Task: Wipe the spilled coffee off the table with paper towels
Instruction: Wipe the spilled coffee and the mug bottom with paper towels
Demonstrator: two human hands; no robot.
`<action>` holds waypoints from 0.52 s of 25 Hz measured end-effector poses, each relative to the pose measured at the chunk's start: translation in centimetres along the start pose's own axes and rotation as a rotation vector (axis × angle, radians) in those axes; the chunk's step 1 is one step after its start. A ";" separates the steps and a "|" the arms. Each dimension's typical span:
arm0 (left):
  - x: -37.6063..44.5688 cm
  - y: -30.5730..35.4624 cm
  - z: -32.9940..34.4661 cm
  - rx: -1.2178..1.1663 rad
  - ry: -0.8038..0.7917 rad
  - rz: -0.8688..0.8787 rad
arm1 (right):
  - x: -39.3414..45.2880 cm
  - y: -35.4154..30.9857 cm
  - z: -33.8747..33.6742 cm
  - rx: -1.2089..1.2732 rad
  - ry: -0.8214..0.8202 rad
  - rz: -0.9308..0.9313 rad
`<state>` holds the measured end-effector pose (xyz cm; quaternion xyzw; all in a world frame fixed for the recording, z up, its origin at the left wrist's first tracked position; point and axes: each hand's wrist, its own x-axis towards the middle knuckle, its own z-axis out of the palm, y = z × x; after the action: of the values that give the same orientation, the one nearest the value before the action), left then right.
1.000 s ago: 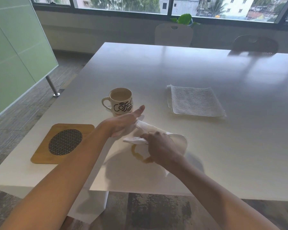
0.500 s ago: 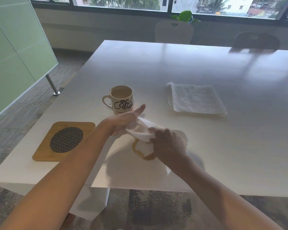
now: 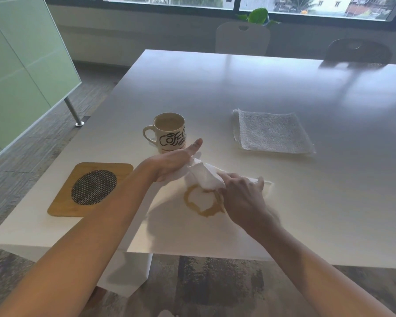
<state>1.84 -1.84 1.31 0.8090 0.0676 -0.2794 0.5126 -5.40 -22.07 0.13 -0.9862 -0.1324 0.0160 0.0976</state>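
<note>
A brown ring of spilled coffee [image 3: 201, 202] lies on the white table [image 3: 306, 202] near its front edge. Just above the ring, both hands hold one white paper towel [image 3: 205, 177]. My left hand [image 3: 172, 163] grips its left end, thumb stretched out toward the mug. My right hand [image 3: 244, 197] pinches the right part and covers the ring's right side. The towel is bunched and lifted between them. A stack of folded paper towels [image 3: 272, 133] rests farther back on the right.
A cream coffee mug [image 3: 167, 132], filled with coffee, stands just behind my left hand. A wooden trivet with a dark mesh oval [image 3: 90, 188] lies at the front left. Two chairs [image 3: 242, 37] stand at the table's far side. A green glass partition [image 3: 21, 65] stands left.
My right hand has shifted right and slightly back, uncovering most of the coffee ring. The towel is drawn out between the hands. My left hand has hardly moved.
</note>
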 end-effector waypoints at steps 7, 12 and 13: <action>-0.3 -0.1 0.3 0.018 0.022 0.002 | 1.0 -0.5 0.5 -0.208 0.056 -0.052; -0.7 0.2 0.5 0.016 0.015 -0.003 | 1.3 -0.3 0.1 -0.279 0.056 -0.038; -0.8 0.2 0.5 0.029 0.023 -0.005 | 1.3 -0.1 -0.2 -0.286 0.048 -0.036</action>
<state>1.09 -2.28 1.73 0.8193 0.0716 -0.2722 0.4995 -4.14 -21.64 0.32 -0.9877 -0.1484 -0.0283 -0.0405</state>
